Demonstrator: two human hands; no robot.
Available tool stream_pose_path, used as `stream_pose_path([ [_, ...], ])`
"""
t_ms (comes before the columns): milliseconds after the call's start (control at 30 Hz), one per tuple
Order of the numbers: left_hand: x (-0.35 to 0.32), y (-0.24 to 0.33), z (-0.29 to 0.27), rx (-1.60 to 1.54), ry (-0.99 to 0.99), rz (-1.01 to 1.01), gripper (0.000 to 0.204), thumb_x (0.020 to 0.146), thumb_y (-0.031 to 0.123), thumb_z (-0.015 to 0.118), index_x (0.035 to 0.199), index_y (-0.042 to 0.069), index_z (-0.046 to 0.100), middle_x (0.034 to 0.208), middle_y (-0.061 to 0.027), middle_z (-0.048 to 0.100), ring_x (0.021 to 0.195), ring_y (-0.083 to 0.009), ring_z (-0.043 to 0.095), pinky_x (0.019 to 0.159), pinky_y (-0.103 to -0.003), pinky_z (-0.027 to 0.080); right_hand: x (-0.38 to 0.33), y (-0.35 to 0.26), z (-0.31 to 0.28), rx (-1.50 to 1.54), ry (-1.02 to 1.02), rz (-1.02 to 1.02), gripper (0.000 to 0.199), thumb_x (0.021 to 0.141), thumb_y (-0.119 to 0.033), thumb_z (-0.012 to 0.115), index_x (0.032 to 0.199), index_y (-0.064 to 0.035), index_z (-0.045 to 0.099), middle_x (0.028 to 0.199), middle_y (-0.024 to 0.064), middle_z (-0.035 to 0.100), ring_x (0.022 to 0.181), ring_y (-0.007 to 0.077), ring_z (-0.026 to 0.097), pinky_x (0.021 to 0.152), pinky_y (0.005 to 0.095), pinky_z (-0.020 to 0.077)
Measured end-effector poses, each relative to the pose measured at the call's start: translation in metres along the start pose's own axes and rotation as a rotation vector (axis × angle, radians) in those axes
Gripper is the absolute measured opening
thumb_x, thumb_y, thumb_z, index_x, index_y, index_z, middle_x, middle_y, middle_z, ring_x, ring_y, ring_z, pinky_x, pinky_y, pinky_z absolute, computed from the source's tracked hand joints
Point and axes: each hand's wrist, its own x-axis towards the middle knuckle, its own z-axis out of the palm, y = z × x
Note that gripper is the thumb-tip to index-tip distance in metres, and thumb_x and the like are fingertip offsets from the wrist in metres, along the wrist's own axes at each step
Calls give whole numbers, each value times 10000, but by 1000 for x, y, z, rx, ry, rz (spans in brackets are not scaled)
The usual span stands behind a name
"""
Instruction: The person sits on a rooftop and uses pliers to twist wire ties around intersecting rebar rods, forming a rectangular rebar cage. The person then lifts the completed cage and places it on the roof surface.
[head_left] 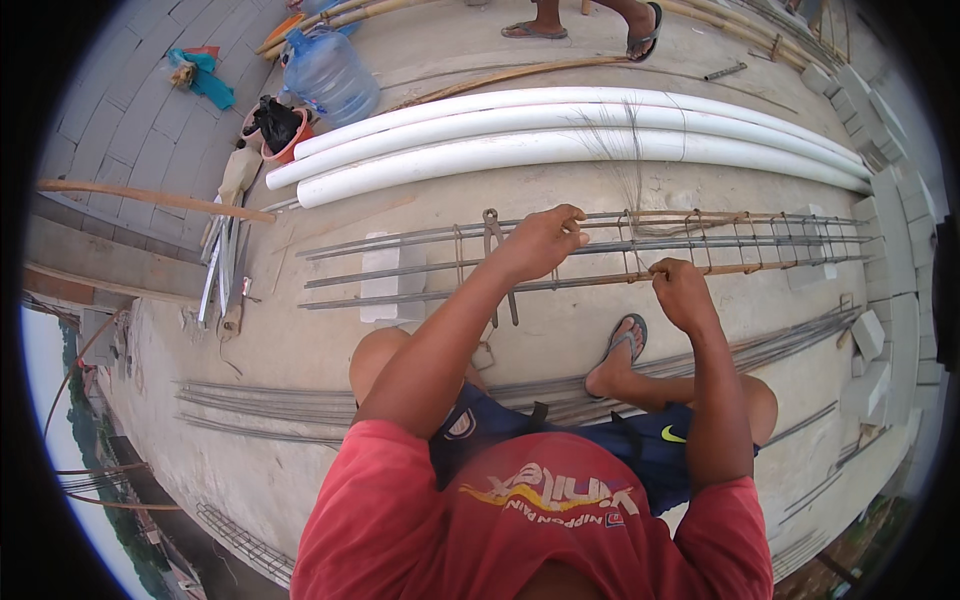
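A long rebar cage [770, 241] of steel bars with square stirrups lies across in front of me, propped on pale blocks. My left hand [543, 242] is over its upper bars, fingers curled; anything in them is too small to make out. My right hand [684, 290] is closed beside the lower bar, with a thin tie wire [640, 258] at its fingertips running up to a stirrup. Steel pincers [493, 240] lie across the bars left of my left hand. A spray of loose tie wires [632, 150] fans over the cage and the white pipes.
Several white pipes [480, 163] lie beyond the cage. Loose rebars [270, 400] run past my legs. A blue water jug [325, 78] and an orange bucket [290, 150] stand far left. Grey blocks [895, 240] line the right. Another person's sandalled feet [640, 35] are at the back.
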Motion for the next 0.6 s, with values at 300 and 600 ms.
stream_pose_path([
  [300,80,-64,57,140,-78,-84,398,910,330,595,1124,3,675,1170,-213,658,1112,-363,613,957,-422,468,31,38,94,-183,18,228,245,880,-140,501,958,-4,689,912,257,687,906,437,667,817,508,529],
  [600,154,-122,132,362,-244,-166,475,956,430,481,1004,23,720,1071,-244,672,1023,-402,630,928,-457,477,53,48,122,-115,257,63,229,915,-136,460,863,-28,655,840,230,675,795,423,668,710,511,528],
])
